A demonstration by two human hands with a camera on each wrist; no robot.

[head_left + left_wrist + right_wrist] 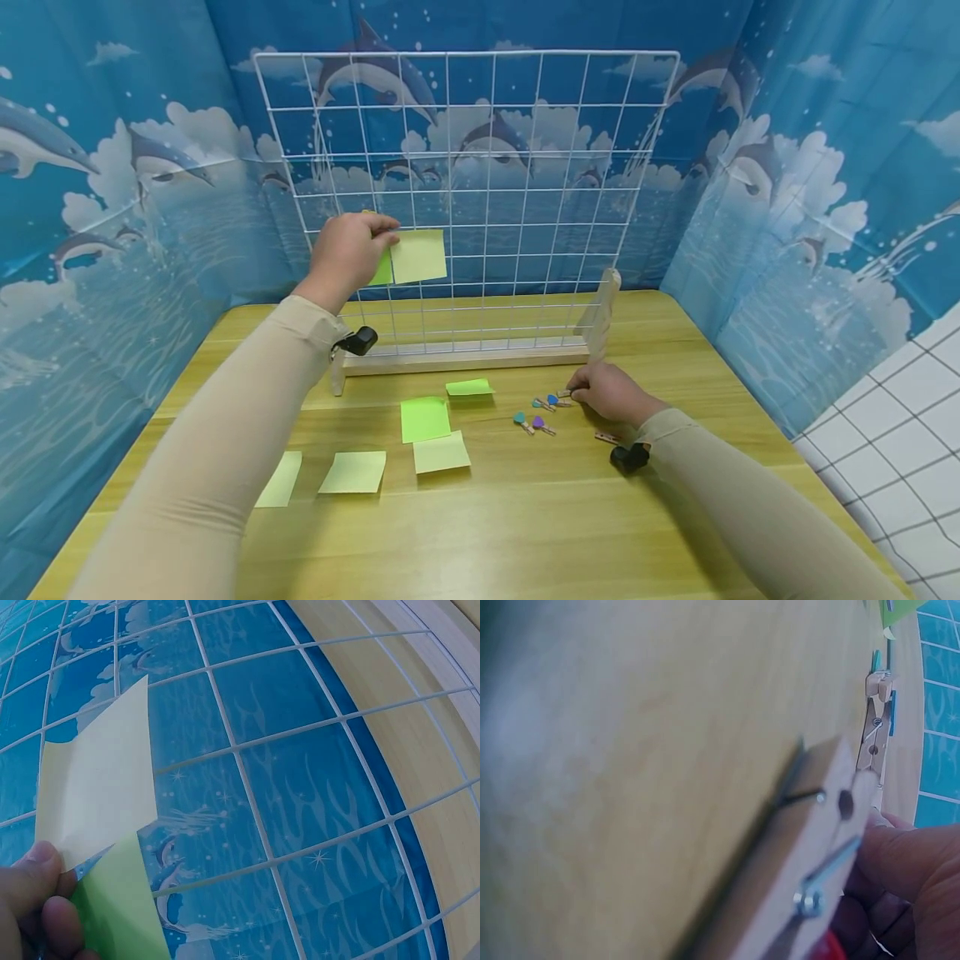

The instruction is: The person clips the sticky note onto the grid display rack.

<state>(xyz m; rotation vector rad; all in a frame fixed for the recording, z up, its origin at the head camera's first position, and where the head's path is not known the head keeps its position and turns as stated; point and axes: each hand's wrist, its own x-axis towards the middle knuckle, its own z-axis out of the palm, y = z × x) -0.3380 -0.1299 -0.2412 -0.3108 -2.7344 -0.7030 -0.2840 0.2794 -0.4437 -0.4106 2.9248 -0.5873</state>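
My left hand [348,254] pinches the left edge of a pale yellow sticky note [420,256] and holds it up against a white wire grid [487,190]. A green sticky note [124,900] hangs beside it, partly behind the fingers. A small yellow piece shows just above this hand; its kind is hidden. My right hand [613,393] is down on the table, its thumb and fingertips on a small wooden clothespin [564,392]. Next to it lie several clothespins with blue, teal and purple hearts [538,423]. Another clothespin [802,855] lies near the right wrist, large in that wrist's view.
Several sticky notes lie on the wooden table [525,533]: a green one [425,419], a folded green one [469,387] and pale yellow ones [352,472]. The grid stands in a wooden base [465,358]. Blue dolphin curtains [97,217] surround the table.
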